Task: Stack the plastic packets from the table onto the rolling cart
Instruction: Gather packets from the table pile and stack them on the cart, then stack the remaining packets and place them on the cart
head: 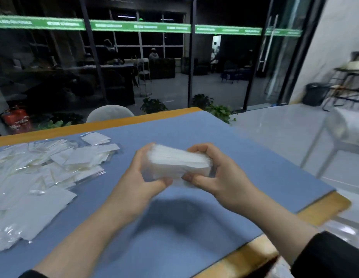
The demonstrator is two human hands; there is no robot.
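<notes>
The desk (244, 157) is wide and covered with a blue mat, with a wooden border at the far and right edges; on its left part lies a loose heap of packets (40, 173), many overlapping and not in order; above the middle of the mat a gathered bundle of packets (178, 163) is held in the air between both hands. The left hand (142, 177) grips the left end of the bundle, fingers behind and thumb below; the right hand (216, 175) grips the right end in the same way, fingers curled over the top. I judge that the step in hand is the squaring of one bundle before it goes away from the desk; most packets are not yet collected. The rolling cart I cannot recognise with certainty; a pale frame at the right is too blurred. The next move asks for a firm hold on both ends, so that the slippery packets do not fan out, and a turn toward the cart.
</notes>
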